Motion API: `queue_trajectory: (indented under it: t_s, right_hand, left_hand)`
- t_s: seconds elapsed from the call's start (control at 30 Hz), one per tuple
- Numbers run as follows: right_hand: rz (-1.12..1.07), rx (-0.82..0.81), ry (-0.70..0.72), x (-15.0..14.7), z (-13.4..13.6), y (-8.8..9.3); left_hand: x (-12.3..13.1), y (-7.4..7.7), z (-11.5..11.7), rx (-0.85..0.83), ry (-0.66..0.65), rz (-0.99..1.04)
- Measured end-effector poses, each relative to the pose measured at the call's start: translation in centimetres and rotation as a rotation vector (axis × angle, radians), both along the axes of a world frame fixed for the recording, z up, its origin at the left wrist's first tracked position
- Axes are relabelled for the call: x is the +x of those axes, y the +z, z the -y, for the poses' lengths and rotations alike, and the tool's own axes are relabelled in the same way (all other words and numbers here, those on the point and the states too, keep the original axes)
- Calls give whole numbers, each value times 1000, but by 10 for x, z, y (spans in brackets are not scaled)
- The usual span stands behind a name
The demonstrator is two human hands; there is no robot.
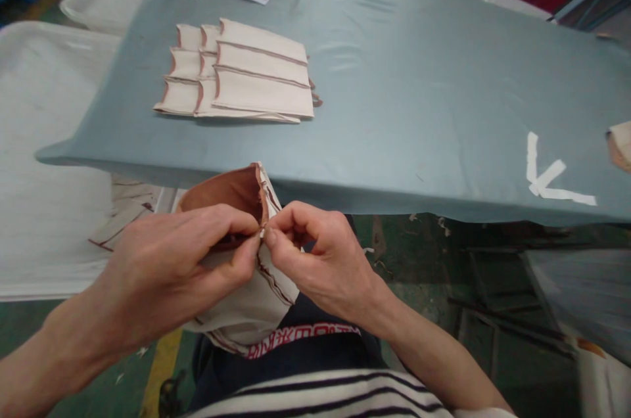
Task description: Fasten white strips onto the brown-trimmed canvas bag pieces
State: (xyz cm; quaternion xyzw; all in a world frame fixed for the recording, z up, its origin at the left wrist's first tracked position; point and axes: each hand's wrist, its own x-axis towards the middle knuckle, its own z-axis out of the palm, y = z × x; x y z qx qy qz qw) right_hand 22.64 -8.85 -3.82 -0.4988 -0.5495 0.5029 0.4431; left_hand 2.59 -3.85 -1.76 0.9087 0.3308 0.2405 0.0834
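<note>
A sewn cream fabric piece with a brown lining (224,191) hangs over my lap in front of the table edge, its mouth open toward the table. My left hand (182,260) pinches its seamed rim between thumb and forefinger. Right beside it, the thumb and forefinger of my right hand (320,250) are pressed together on the same seam, fingertips nearly touching the left ones. Dark raw seam edges run down the piece below my fingers. Whether a loose thread lies between my fingertips is too small to tell.
A blue-covered table (419,96) spans the view ahead. On it lie overlapping stacks of flat cream pieces (261,86) and white tape strips (552,178). A white bin (44,142) stands at left, with more fabric pieces (128,208) inside. A metal frame is at lower right.
</note>
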Motion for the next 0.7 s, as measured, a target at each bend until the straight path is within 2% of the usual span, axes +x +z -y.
queue_trajectory:
  t_s: [0.13,0.27,0.43,0.6,0.7]
  right_hand:
    - [60,76,2,-1,-1,-2]
    - [130,120,18,-2,1,-4]
    - [237,216,63,-4,1,-9]
    - [275,308,67,-4,-3,-10]
    - [245,289,53,-2,-4,-9]
  left_hand:
    - [-1,1,-3,3,-29,-1]
    - [-11,1,-12,-111,-148,32]
    - [-18,9,-24,-220,-248,-20]
    - [-18,9,-28,-245,-236,-27]
    - [-20,3,-27,-357,-163,3]
